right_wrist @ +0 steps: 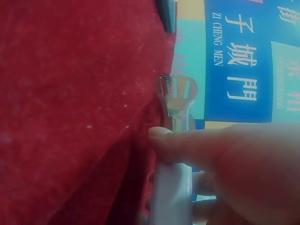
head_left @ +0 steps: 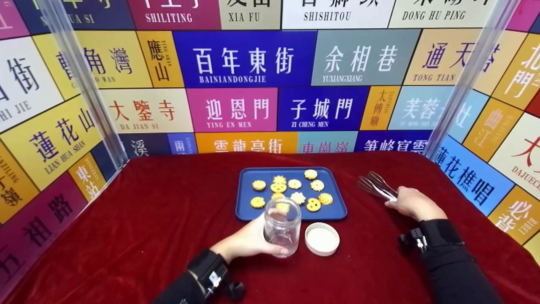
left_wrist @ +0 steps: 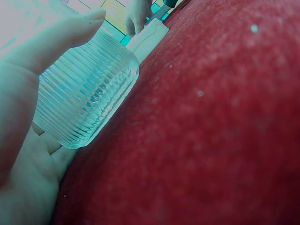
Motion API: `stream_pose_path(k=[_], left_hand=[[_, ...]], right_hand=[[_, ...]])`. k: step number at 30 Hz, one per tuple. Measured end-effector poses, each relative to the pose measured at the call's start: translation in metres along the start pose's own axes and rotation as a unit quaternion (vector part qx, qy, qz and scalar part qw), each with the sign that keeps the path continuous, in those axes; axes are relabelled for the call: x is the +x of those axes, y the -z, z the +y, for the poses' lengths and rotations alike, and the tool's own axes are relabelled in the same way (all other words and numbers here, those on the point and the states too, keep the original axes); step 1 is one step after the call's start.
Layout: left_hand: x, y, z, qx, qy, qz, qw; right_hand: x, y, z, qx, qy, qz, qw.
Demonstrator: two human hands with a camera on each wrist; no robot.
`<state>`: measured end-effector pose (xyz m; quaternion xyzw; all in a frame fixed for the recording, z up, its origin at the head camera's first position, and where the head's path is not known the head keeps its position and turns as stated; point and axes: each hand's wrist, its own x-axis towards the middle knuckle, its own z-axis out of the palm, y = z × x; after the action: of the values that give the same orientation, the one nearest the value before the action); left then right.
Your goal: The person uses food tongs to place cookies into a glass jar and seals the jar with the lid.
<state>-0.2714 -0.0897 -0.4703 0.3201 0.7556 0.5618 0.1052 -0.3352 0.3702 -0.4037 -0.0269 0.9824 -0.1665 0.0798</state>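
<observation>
A clear glass jar (head_left: 287,230), ribbed near its base in the left wrist view, is gripped by my left hand (head_left: 249,241), with the thumb across its side. Its mouth has no lid on. Just right of it, a round cream lid (head_left: 322,239) lies on the cloth. My right hand (head_left: 415,203) holds metal tongs (head_left: 382,187), whose slotted ends (right_wrist: 178,89) point away from me. Beyond the jar, a blue tray (head_left: 247,179) carries several yellow cookies (head_left: 317,185) of different shapes; the jar partly covers some of them.
Dark red velvet cloth (head_left: 168,219) covers the table. Behind it stand walls of coloured street-name panels (head_left: 242,59), with clear upright posts at the left and right corners.
</observation>
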Motion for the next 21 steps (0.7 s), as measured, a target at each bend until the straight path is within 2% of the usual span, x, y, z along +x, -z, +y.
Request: stream_pose_path(k=[6,15,21], left_hand=[[0.001,-0.001,0.0,-0.009,-0.003,-0.004,1.0],[0.001,-0.001,0.001,-0.013,-0.012,-0.008,0.9998],[0.001,-0.001,0.0,-0.013,-0.012,-0.014,0.9997]], right_hand=[[0.0,0.002,-0.002,0.015,-0.002,-0.01,1.0],[0.002,0.005,-0.014,0.022,0.006,0.053,0.998],[0.001,0.007,-0.031,0.036,0.054,0.083,0.994]])
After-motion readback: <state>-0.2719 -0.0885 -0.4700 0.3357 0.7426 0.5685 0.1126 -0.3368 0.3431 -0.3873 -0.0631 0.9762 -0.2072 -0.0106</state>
